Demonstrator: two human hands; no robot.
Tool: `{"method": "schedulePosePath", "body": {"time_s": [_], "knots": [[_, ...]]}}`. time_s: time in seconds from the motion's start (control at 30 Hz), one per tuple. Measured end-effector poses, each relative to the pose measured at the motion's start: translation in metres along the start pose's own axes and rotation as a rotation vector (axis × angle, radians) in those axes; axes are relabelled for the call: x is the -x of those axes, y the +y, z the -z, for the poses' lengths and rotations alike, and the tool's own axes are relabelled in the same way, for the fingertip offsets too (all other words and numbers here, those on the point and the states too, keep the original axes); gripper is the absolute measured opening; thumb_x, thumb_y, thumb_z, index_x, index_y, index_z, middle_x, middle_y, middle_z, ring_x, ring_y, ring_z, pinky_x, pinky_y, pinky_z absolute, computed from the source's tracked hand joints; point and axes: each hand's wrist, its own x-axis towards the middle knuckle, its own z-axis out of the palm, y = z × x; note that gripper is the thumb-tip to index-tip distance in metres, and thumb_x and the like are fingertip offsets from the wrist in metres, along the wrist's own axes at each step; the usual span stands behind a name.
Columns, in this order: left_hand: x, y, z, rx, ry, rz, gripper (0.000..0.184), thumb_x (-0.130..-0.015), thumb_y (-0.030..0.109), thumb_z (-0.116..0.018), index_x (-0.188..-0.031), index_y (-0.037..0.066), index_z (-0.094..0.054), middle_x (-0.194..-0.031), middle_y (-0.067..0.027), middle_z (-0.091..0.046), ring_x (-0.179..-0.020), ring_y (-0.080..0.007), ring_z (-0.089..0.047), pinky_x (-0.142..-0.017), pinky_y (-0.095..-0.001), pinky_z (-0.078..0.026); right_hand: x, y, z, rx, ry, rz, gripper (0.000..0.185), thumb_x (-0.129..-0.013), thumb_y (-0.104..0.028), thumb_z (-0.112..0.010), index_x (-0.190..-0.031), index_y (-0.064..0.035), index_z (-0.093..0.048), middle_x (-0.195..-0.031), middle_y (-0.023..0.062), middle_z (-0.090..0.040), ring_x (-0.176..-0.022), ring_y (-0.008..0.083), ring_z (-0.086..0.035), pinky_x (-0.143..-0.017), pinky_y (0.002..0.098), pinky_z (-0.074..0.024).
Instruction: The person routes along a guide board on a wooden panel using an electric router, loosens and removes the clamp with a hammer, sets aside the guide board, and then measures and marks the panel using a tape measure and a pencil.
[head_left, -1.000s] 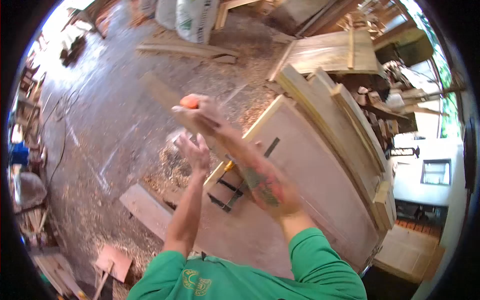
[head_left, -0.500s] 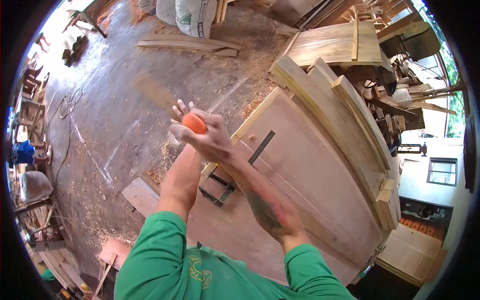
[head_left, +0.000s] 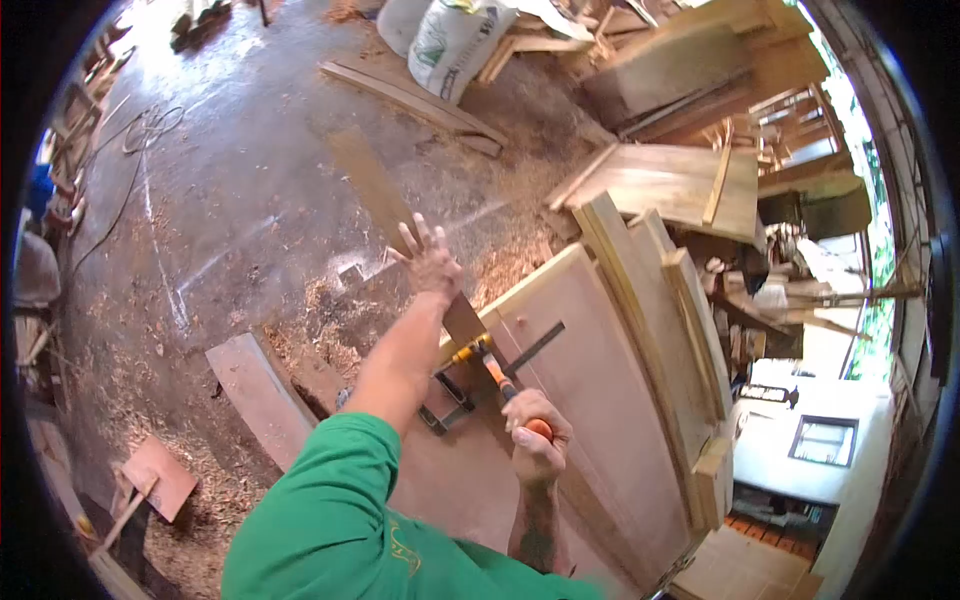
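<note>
My left hand (head_left: 430,262) lies with fingers spread on a long narrow board (head_left: 375,185) that runs across the large panel's edge. My right hand (head_left: 537,435) is wrapped round an orange-and-black handle (head_left: 492,368), whose round orange end shows between the fingers. The handle's far end meets a yellow clamp part (head_left: 470,350) on the board; whether they are joined is unclear. Beside it are a dark bar (head_left: 536,349) and a black clamp frame (head_left: 447,405) on the large pinkish panel (head_left: 600,370).
Stacked thick planks (head_left: 640,330) line the panel's right side. A flat offcut (head_left: 262,398) lies at left, a small square piece (head_left: 160,478) lower left. White sacks (head_left: 455,45) and a long timber (head_left: 410,100) are on the shaving-strewn floor. Wood is piled at upper right.
Both hands were together around the orange end over the board's upper part. My right hand has come back towards me with it; my left hand now rests spread on the board. The view has shifted.
</note>
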Motion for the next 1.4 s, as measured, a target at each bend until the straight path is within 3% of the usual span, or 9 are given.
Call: {"method": "schedulePosePath", "body": {"time_s": [0.1, 0.13, 0.17, 0.27, 0.3, 0.6, 0.77, 0.93, 1.4], "knots": [[0.000, 0.000, -0.011, 0.052, -0.022, 0.015, 0.073, -0.072, 0.022, -0.061, -0.142, 0.005, -0.047, -0.162, -0.0189, -0.002, -0.148, -0.0463, 0.009, -0.108, -0.0748, 0.006, -0.014, 0.006, 0.003, -0.003, 0.080, -0.076, 0.011, -0.074, -0.011, -0.059, -0.075, -0.0004, -0.058, -0.068, 0.0089, -0.053, -0.067, 0.0197, -0.050, -0.068, 0.0336, -0.0413], [0.002, 0.002, -0.008, 0.060, -0.054, 0.016, 0.076, -0.071, 0.023, -0.061, -0.143, 0.003, -0.045, -0.162, -0.0195, -0.003, -0.148, -0.0458, 0.009, -0.109, -0.0739, 0.008, -0.032, -0.004, -0.009, -0.039, 0.129, -0.143, 0.013, -0.080, -0.012, -0.060, -0.072, -0.0011, -0.058, -0.070, 0.0043, -0.055, -0.062, 0.0097, -0.049, -0.071, 0.0300, -0.0506], [0.002, 0.003, -0.006, 0.073, -0.065, 0.008, 0.076, -0.071, 0.023, -0.061, -0.143, 0.003, -0.045, -0.162, -0.0195, -0.003, -0.148, -0.0458, 0.009, -0.109, -0.0739, 0.008, -0.052, -0.005, -0.009, -0.028, 0.139, -0.236, 0.018, -0.084, -0.012, -0.058, -0.069, -0.0023, -0.055, -0.067, 0.0036, -0.052, -0.059, 0.0094, -0.048, -0.075, 0.0333, -0.0545], [0.002, 0.006, 0.002, -0.017, -0.113, 0.020, 0.076, -0.073, 0.025, -0.061, -0.144, 0.004, -0.045, -0.162, -0.0181, -0.009, -0.148, -0.0462, 0.005, -0.109, -0.0747, 0.006, -0.116, 0.005, -0.017, -0.098, 0.237, -0.315, 0.023, -0.085, -0.013, -0.061, -0.065, -0.0065, -0.051, -0.061, 0.0017, -0.048, -0.054, 0.0110, -0.046, -0.054, 0.0263, -0.0436], [0.002, 0.005, -0.002, -0.024, -0.123, 0.008, 0.076, -0.073, 0.025, -0.061, -0.144, 0.004, -0.045, -0.162, -0.0181, -0.009, -0.148, -0.0462, 0.005, -0.109, -0.0747, 0.006, -0.130, 0.010, -0.026, -0.101, 0.419, -0.306, 0.023, -0.085, -0.015, -0.062, -0.065, -0.0078, -0.053, -0.060, 0.0013, -0.048, -0.053, 0.0114, -0.044, -0.050, 0.0278, -0.0366], [0.002, 0.003, -0.003, -0.114, -0.038, -0.035, 0.052, -0.077, 0.023, -0.059, -0.128, 0.015, -0.062, -0.158, -0.0142, -0.023, -0.147, -0.0482, -0.002, -0.106, -0.0784, -0.004, -0.079, -0.001, 0.015, -0.429, 0.711, -0.184, 0.022, -0.089, -0.014, -0.060, -0.069, -0.0084, -0.051, -0.063, 0.0003, -0.044, -0.060, 0.0122, -0.045, -0.064, 0.0291, -0.0411], [0.002, 0.009, 0.015, -0.160, -0.080, -0.028, 0.056, -0.074, 0.027, -0.063, -0.129, 0.021, -0.061, -0.157, -0.0093, -0.028, -0.147, -0.0484, -0.005, -0.107, -0.0780, -0.004, -0.038, -0.002, 0.005, -0.381, 0.499, -0.109, 0.016, -0.087, -0.012, -0.056, -0.074, -0.0039, -0.052, -0.069, 0.0050, -0.049, -0.069, 0.0180, -0.048, -0.071, 0.0323, -0.0402], [0.001, 0.008, 0.016, -0.158, -0.084, -0.065, 0.058, -0.074, 0.024, -0.063, -0.132, 0.019, -0.059, -0.158, -0.0093, -0.029, -0.147, -0.0485, -0.003, -0.112, -0.0718, -0.002, -0.008, 0.004, 0.009, -0.378, 0.403, -0.084, 0.004, -0.083, -0.005, -0.061, -0.081, -0.0015, -0.060, -0.076, 0.0014, -0.056, -0.068, 0.0083, -0.047, -0.070, 0.0240, -0.0400], [-0.001, 0.012, 0.030, -0.158, -0.183, -0.093, 0.059, -0.074, 0.026, -0.060, -0.132, 0.020, -0.060, -0.156, -0.0062, -0.033, -0.147, -0.0483, 0.000, -0.113, -0.0706, 0.000, 0.010, 0.000, -0.011, -0.156, 0.324, -0.079, 0.010, -0.086, -0.003, -0.062, -0.077, -0.0029, -0.057, -0.080, -0.0003, -0.054, -0.073, 0.0066, -0.046, -0.068, 0.0229, -0.0376]]}}
